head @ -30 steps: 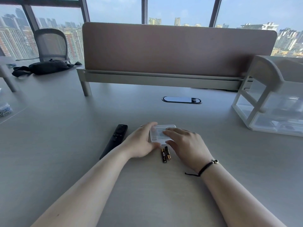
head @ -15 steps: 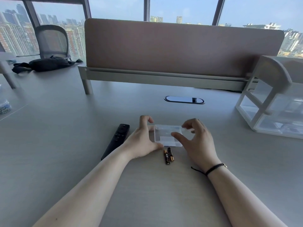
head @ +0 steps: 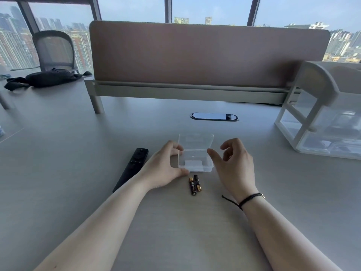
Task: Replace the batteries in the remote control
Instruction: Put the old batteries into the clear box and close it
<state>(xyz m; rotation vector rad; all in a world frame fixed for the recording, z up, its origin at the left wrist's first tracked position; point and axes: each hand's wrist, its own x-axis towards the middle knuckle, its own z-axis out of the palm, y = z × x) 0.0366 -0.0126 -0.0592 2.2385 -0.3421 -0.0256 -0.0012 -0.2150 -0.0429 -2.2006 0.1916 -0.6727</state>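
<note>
A small clear plastic box (head: 195,160) sits on the desk with its hinged lid (head: 196,140) standing up at the back. My left hand (head: 166,167) grips the box's left side with thumb and fingers. My right hand (head: 234,163) hovers just right of the box, fingers curled apart, touching nothing. Two black and gold batteries (head: 194,185) lie side by side on the desk just in front of the box. A slim black remote control (head: 131,169) lies face up to the left of my left hand.
A brown desk divider (head: 209,53) runs across the back, with an oval cable port (head: 214,116) before it. A white drawer unit (head: 322,114) stands at the right. A black bag (head: 48,77) and a mesh chair (head: 54,49) are at the far left.
The box's lid has swung from shut to standing upright. My right hand has let go of it and drawn off to the right. My left hand stays on the box.
</note>
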